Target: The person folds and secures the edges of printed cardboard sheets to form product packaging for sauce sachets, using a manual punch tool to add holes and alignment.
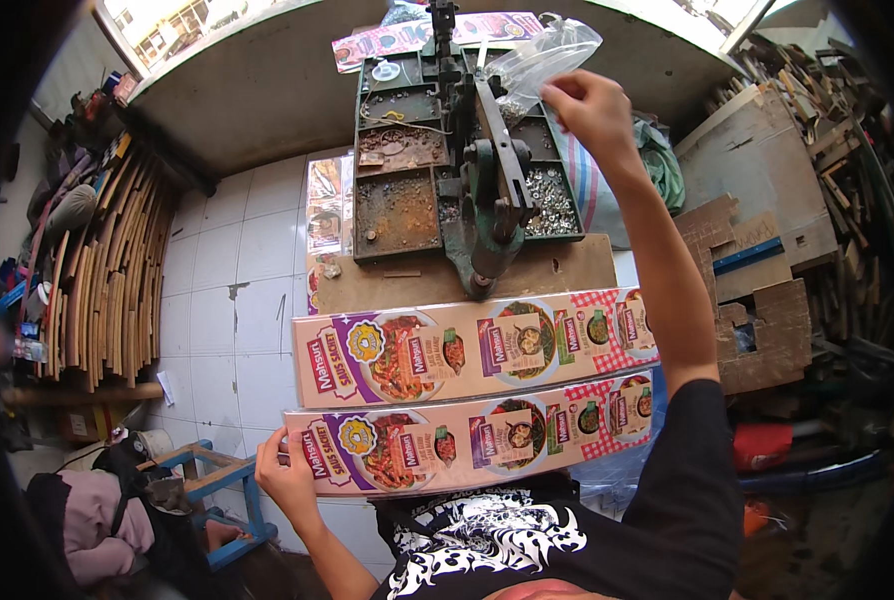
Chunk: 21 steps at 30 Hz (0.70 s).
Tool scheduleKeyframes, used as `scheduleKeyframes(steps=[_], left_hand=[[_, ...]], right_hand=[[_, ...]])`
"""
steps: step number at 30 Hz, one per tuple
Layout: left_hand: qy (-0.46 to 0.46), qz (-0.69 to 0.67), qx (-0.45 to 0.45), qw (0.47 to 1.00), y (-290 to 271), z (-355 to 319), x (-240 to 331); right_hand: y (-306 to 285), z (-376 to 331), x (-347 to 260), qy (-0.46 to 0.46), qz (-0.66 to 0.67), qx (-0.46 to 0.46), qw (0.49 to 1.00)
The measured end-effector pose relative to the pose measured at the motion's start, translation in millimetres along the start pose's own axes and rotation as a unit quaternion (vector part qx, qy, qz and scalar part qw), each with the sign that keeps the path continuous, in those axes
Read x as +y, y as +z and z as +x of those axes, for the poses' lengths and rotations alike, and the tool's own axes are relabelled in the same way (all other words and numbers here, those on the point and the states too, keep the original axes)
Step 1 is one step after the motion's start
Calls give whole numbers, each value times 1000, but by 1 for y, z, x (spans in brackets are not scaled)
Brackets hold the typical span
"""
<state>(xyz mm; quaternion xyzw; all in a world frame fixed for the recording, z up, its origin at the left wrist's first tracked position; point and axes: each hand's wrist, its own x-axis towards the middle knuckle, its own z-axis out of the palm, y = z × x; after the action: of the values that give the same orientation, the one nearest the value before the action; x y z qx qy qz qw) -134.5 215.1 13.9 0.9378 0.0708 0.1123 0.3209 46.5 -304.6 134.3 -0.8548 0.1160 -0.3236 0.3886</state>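
Printed cardboard strips (472, 350) lie in two long rows across the near middle of the scene, one row just beyond the other. Each strip is pale pink with purple, yellow and red-checked panels showing plates of food. The nearer strip (467, 440) runs left to right just above the person's black printed shirt (497, 540).

Left hand (287, 470): closed on the left end of the nearer strip, thumb on top, fingers curled under the edge.

Right hand (592, 110): raised at the far right, fingers pinched narrow on a clear plastic bag (542, 55), which hangs above the far end of the green press.

Green hand press (487, 190) stands on a brown board (557, 270) just beyond the farther strip. Compartment trays around it hold small metal parts: silver eyelets (552, 200) to the right, rusty pieces (397, 210) to the left.

More pink printed sheets (367, 45) lie at the far edge, and one narrow sheet (325, 215) runs along the left side of the trays. Stacked wooden slats (107, 270) lean at the left. Cardboard scraps (767, 320) lie at the right.
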Motion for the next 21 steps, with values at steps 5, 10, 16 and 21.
scheduleKeyframes(steps=[5, 10, 16, 21], left_hand=[[-13, -10, 13, 1000, 1, 1, -1], [-9, -26, 13, 1000, 3, 3, -8], [-5, -38, -13, 999, -8, -6, -19], [-8, -100, -60, 993, -10, -14, -41]], right_hand=[[74, 132, 21, 48, -53, -52, 996], [80, 164, 31, 110, 144, 26, 983], [-23, -24, -13, 23, 132, -75, 988], [-131, -210, 26, 177, -47, -62, 981]])
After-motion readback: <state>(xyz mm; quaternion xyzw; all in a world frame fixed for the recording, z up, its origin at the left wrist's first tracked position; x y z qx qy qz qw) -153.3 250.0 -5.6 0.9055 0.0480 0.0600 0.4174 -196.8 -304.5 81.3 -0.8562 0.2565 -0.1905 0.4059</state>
